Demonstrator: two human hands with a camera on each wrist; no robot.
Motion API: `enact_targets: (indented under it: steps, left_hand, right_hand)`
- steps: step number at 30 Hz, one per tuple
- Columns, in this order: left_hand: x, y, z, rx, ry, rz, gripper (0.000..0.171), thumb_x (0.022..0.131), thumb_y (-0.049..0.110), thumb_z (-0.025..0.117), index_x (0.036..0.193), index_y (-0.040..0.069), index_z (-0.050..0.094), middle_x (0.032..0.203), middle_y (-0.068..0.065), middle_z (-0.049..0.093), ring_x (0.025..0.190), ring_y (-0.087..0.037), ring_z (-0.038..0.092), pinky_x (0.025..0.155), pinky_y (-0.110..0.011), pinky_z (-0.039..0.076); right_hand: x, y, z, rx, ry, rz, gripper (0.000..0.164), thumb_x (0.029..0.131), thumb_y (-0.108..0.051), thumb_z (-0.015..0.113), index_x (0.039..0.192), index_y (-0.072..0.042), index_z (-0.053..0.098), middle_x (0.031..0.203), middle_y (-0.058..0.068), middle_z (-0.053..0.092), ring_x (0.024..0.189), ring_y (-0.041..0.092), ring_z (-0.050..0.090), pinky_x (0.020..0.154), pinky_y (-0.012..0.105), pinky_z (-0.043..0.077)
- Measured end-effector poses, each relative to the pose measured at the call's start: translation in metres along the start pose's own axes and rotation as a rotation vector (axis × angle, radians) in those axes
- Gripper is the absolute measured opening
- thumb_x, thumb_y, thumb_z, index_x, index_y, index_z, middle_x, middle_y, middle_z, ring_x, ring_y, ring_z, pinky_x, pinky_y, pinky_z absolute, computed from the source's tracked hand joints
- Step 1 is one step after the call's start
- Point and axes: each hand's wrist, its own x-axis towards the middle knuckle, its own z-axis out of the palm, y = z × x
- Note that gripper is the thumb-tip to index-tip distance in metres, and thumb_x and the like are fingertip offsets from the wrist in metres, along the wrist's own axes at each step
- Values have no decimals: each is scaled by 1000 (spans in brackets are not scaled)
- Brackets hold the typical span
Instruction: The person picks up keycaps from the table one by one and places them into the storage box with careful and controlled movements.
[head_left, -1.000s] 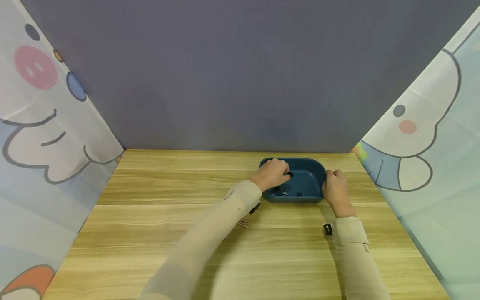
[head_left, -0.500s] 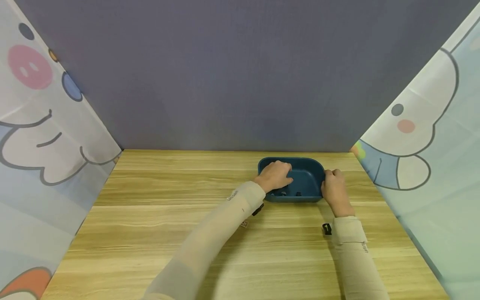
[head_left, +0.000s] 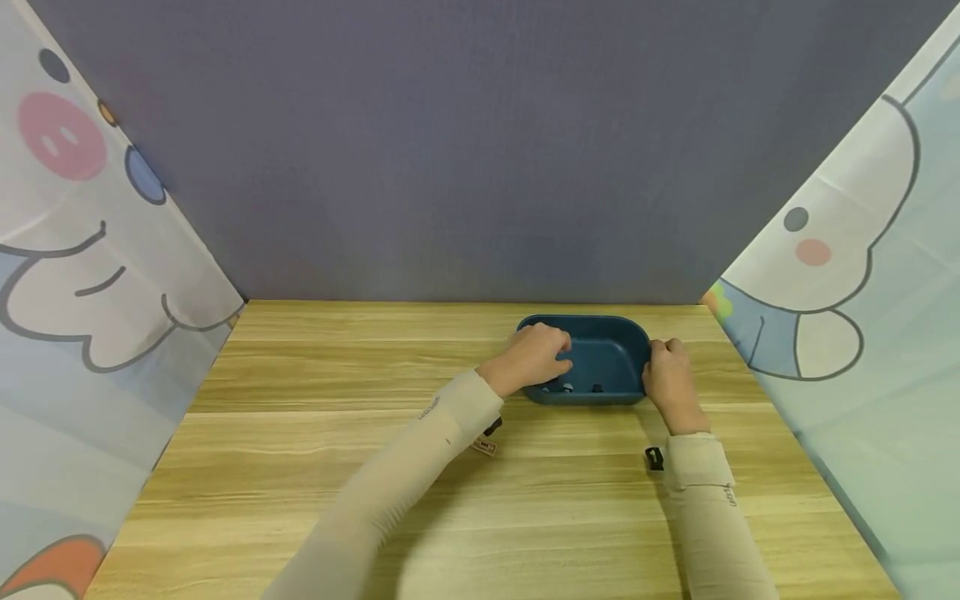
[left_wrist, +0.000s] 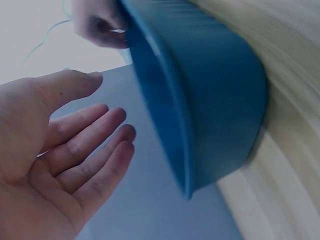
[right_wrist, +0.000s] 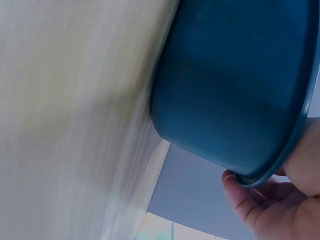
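A dark blue oval tub (head_left: 600, 358) stands on the wooden table (head_left: 315, 467), toward the far right of the surface, near the grey back wall (head_left: 480, 150). Inside it, along the near wall, lie several small dark pieces (head_left: 570, 387) (too small to identify; one shows a pale spot).

The left hand (head_left: 534, 358) sits over the tub's left end. In the left wrist view the left hand (left_wrist: 60, 150) has its fingers straight and loosely spread, palm bare, holding nothing, just beside the tub's rim (left_wrist: 165, 125) without touching it.

The right hand (head_left: 670, 379) holds the tub's right end. In the right wrist view its thumb (right_wrist: 240, 200) curls under the rim (right_wrist: 295, 145) and the palm lies over the top, so the grip is on the rim itself.

Both forearms wear pale sleeves (head_left: 420, 450). Cartoon-printed cloth (head_left: 90, 275) hangs on either side.
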Motion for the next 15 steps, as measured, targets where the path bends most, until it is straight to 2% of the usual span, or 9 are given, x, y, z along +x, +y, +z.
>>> enact_targets:
  steps: [5,8,15]
  left_hand:
    - [-32,-3,-16,8,27,-14,31,99,28,67,124,11,69,115,-3,70,94,-12,66,73,-22,53]
    - [-51,-6,-24,26,53,-20,31,98,29,67,123,11,70,114,-3,70,93,-13,66,71,-24,54]
    - [-90,-25,-30,41,151,-17,19,95,21,70,110,10,73,105,-5,71,91,-17,67,76,-31,55]
  right_hand:
    - [0,0,0,1,8,-7,28,78,17,55,105,26,59,92,40,52,86,56,53,78,62,47]
    - [-1,0,-1,2,5,-11,27,78,18,56,104,26,58,91,40,52,86,55,53,77,61,47]
    - [-2,2,2,0,13,-24,26,78,18,56,103,26,58,90,39,52,83,55,53,74,61,47]
